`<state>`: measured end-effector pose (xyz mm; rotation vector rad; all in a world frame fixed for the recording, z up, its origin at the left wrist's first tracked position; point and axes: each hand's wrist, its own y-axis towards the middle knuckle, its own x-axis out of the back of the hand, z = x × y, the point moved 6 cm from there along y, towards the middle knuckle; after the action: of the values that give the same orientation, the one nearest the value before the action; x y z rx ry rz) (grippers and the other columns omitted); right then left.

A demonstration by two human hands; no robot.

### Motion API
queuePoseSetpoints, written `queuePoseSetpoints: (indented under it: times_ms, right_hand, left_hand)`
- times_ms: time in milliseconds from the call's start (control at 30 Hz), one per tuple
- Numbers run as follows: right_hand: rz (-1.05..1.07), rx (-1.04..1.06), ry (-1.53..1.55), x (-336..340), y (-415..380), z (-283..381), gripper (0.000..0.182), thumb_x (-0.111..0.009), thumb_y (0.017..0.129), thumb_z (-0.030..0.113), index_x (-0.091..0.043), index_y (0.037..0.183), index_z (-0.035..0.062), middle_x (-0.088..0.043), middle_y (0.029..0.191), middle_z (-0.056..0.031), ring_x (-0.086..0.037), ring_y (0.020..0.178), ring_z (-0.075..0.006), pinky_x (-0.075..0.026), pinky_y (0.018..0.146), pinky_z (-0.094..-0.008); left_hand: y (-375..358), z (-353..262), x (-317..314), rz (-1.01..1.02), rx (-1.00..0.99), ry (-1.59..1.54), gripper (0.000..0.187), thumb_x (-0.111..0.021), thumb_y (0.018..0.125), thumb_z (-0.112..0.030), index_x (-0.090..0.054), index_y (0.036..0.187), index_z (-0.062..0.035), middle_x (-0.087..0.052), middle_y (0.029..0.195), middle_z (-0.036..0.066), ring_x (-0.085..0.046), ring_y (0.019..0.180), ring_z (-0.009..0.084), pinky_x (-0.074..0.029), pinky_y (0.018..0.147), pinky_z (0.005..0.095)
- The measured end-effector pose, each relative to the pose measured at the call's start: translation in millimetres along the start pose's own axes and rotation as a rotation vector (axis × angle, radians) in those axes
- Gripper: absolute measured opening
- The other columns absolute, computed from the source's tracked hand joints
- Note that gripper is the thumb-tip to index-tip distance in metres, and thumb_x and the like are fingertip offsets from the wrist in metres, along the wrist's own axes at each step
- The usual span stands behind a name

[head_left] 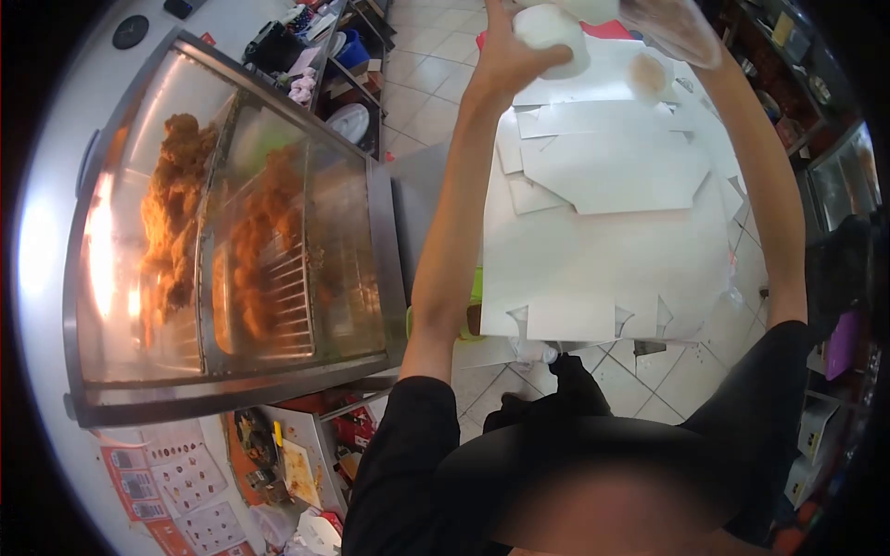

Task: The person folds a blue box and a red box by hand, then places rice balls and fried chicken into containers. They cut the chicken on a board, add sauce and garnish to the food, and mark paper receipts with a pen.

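Note:
My left hand point(512, 57) is wrapped round a white rounded object point(552, 39) at the top of the head view, with the thumb across its side. To the right, my right hand point(675, 32) is smeared by motion and seems covered by clear plastic; its fingers cannot be made out. Another pale object point(593, 9) shows between the hands, cut off by the frame's top edge. Below them lie flat white cardboard sheets point(603, 259) with cut tabs, and a smaller cut piece point(616, 171) on top. A blurred beige round spot point(647, 76) shows near my right hand.
A heated glass display case point(375, 269) with fried food stands on the left. Behind it is a shelf with a blue container point(351, 50). A green container point(473, 306) sits beside the cardboard. Shelves point(788, 83) line the right side, above tiled floor.

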<state>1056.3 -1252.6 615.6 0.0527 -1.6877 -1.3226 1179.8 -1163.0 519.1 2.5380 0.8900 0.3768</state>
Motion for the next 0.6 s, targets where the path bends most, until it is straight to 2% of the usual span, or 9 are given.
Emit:
queuePoseSetpoints:
  times_ms: [33, 133, 200, 233, 300, 333, 433, 533, 600]
  right_hand:
    - [-0.153, -0.393, 0.641, 6.9, 12.4, 8.8, 0.046, -0.062, 0.088, 0.020, -0.050, 0.128, 0.0018, -0.058, 0.119, -0.0115, -0.062, 0.101, -0.0256, -0.048, 0.091, -0.0333]
    - [-0.074, -0.327, 0.416, 7.2, 9.2, 82.4, 0.048, -0.060, 0.088, 0.024, -0.048, 0.129, 0.0029, -0.057, 0.121, -0.0126, -0.060, 0.103, -0.0264, -0.048, 0.091, -0.0355]
    - [-0.054, -0.352, 0.410, 0.4, -3.7, 128.1, 0.050, -0.058, 0.088, 0.027, -0.047, 0.130, 0.0036, -0.056, 0.122, -0.0133, -0.059, 0.105, -0.0270, -0.048, 0.091, -0.0369]
    - [-0.050, -0.378, 0.451, -8.3, -12.1, 153.4, 0.051, -0.058, 0.087, 0.029, -0.047, 0.131, 0.0040, -0.056, 0.122, -0.0137, -0.058, 0.105, -0.0273, -0.048, 0.091, -0.0377]
    - [-0.044, -0.419, 0.592, -39.2, -27.8, 205.9, 0.053, -0.056, 0.087, 0.032, -0.046, 0.132, 0.0047, -0.055, 0.123, -0.0144, -0.057, 0.107, -0.0278, -0.048, 0.091, -0.0391]
    - [-0.036, -0.444, 0.698, -63.6, -34.2, 231.4, 0.054, -0.056, 0.087, 0.033, -0.045, 0.132, 0.0051, -0.054, 0.124, -0.0148, -0.057, 0.108, -0.0281, -0.048, 0.091, -0.0398]
    - [-0.007, -0.546, 1.153, -160.8, -57.3, 313.7, 0.057, -0.053, 0.087, 0.037, -0.044, 0.134, 0.0062, -0.053, 0.125, -0.0159, -0.055, 0.110, -0.0290, -0.048, 0.091, -0.0420]
    - [0.127, -0.771, 1.768, -273.0, -93.2, 419.0, 0.060, -0.051, 0.087, 0.042, -0.042, 0.135, 0.0072, -0.052, 0.127, -0.0170, -0.053, 0.112, -0.0298, -0.048, 0.091, -0.0442]
    - [0.306, -0.922, 2.165, -331.4, -112.9, 507.7, 0.062, -0.050, 0.087, 0.044, -0.041, 0.136, 0.0080, -0.051, 0.128, -0.0177, -0.052, 0.114, -0.0304, -0.048, 0.091, -0.0456]
  left_hand:
    - [-17.6, -33.9, -2.3, -0.006, -0.083, 0.026, 0.094, -0.075, 0.075, -0.027, -0.017, 0.147, -0.0143, -0.046, 0.135, 0.013, -0.048, 0.117, 0.0390, -0.023, 0.114, 0.0451]
    - [-85.2, -96.6, 1.6, -0.014, -0.060, 0.160, 0.075, -0.073, 0.077, -0.027, -0.033, 0.137, -0.0055, -0.053, 0.124, 0.016, -0.051, 0.109, 0.0368, -0.034, 0.106, 0.0453]
    - [-143.1, -120.3, 15.9, 0.004, -0.204, -0.066, 0.100, -0.079, 0.056, -0.012, -0.027, 0.140, 0.0008, -0.047, 0.123, 0.016, -0.053, 0.109, 0.0244, -0.048, 0.090, 0.0308]
    - [-188.2, -148.4, 13.3, 0.018, -0.204, 0.093, 0.110, -0.080, 0.053, -0.013, -0.017, 0.143, -0.0005, -0.047, 0.123, 0.017, -0.053, 0.108, 0.0272, -0.047, 0.092, 0.0334]
    - [-270.5, -144.2, 11.8, 0.088, -0.070, 0.120, 0.103, -0.076, 0.054, -0.009, -0.023, 0.142, -0.0001, -0.036, 0.134, 0.014, -0.047, 0.115, 0.0255, -0.044, 0.094, 0.0361]
    - [-317.1, -158.4, 9.9, 0.028, -0.082, 0.128, 0.115, -0.079, 0.053, -0.014, -0.012, 0.145, 0.0025, -0.049, 0.123, 0.016, -0.051, 0.111, 0.0282, -0.040, 0.100, 0.0366]
    - [-469.3, -185.8, 11.5, -0.177, -0.224, 0.159, 0.114, -0.077, 0.053, -0.012, -0.012, 0.146, 0.0009, -0.051, 0.120, 0.014, -0.049, 0.114, 0.0272, -0.037, 0.102, 0.0357]
    - [-625.0, -206.4, 5.6, -0.189, 0.000, -0.273, 0.112, -0.078, 0.054, -0.013, -0.014, 0.146, 0.0004, -0.047, 0.127, 0.014, -0.044, 0.121, 0.0253, -0.034, 0.104, 0.0361]
    - [-717.0, -239.6, 12.8, -0.328, -0.048, -0.392, 0.112, -0.077, 0.055, -0.011, -0.016, 0.149, -0.0053, -0.029, 0.145, 0.013, -0.027, 0.136, 0.0244, -0.023, 0.112, 0.0384]
